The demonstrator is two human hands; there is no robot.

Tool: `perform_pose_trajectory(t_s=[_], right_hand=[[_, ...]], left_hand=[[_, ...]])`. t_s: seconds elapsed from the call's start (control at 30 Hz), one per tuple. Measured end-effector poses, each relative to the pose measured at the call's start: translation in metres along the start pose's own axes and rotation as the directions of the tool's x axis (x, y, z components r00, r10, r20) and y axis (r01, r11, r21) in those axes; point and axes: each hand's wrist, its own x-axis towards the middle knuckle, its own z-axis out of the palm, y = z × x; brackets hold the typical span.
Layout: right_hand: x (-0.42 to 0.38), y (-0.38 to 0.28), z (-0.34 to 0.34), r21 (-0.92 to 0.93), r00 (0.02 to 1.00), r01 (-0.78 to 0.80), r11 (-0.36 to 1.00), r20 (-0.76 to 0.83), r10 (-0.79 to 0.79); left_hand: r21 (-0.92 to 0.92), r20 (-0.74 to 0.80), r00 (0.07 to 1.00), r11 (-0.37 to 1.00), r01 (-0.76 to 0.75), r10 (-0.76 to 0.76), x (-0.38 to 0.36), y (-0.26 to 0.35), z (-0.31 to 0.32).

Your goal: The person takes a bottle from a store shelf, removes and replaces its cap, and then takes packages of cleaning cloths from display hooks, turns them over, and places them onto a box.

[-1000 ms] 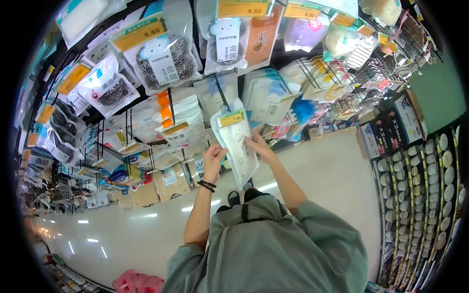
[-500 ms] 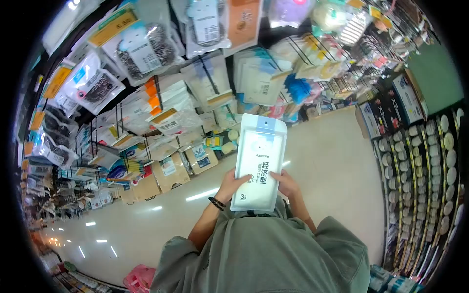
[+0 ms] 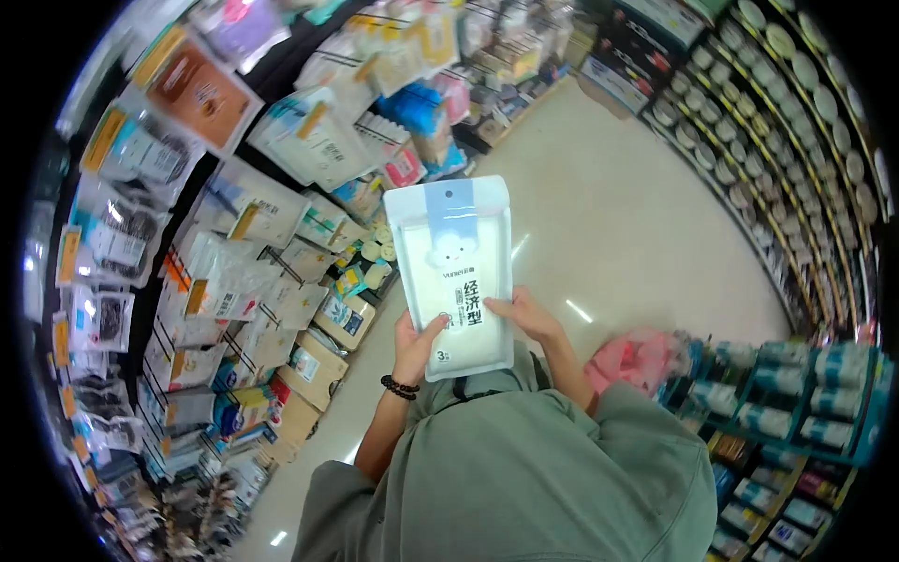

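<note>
A flat white plastic package (image 3: 426,281) with a blue strip, a hang hole and black Chinese characters is held upright in front of my body. My left hand (image 3: 413,345) grips its lower left side, thumb on the front; a dark bead bracelet (image 3: 400,387) circles that wrist. On the lower right edge, my right hand (image 3: 526,313) is closed with its thumb across the front. The fingers behind the package are hidden. What the package contains cannot be made out beyond a pale, soft-looking filling.
Racks of hanging packets (image 3: 314,140) run along my left. Shelves of stacked round dishes (image 3: 749,122) stand at the right. A pink bag-like item (image 3: 632,361) is near a shelf of blue-and-white packs (image 3: 782,379). The glossy floor (image 3: 599,215) stretches ahead.
My view has turned to the right, so the racks swing left and the pink item now appears on the right. Both hands keep hold of the package.
</note>
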Motion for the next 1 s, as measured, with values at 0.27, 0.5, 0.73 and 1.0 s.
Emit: perform_pose_trajectory(t_s=[0.27, 0.5, 0.73, 1.0], right_hand=[[-0.09, 0.033, -0.058, 0.334, 0.999, -0.024, 0.942, 0.04, 0.011], [-0.151, 0.024, -0.077, 0.584, 0.982, 0.139, 0.8, -0.188, -0.033], [-0.148, 0.0, -0.122, 0.466, 0.879, 0.403, 0.788, -0.435, -0.192], [-0.101, -0.081, -0.195, -0.034, 0.76, 0.446, 0.895, -0.514, -0.398]], left_hand=[[-0.024, 0.121, 0.985, 0.991, 0.128, -0.125, -0.033, -0.02, 0.074], [0.189, 0.307, 0.951, 0.982, -0.01, -0.049, -0.013, -0.018, 0.163], [0.448, 0.775, 0.627, 0.631, -0.634, 0.08, 0.044, -0.042, 0.252], [0.055, 0.839, 0.538, 0.996, 0.064, -0.081, 0.156, -0.027, 0.357]])
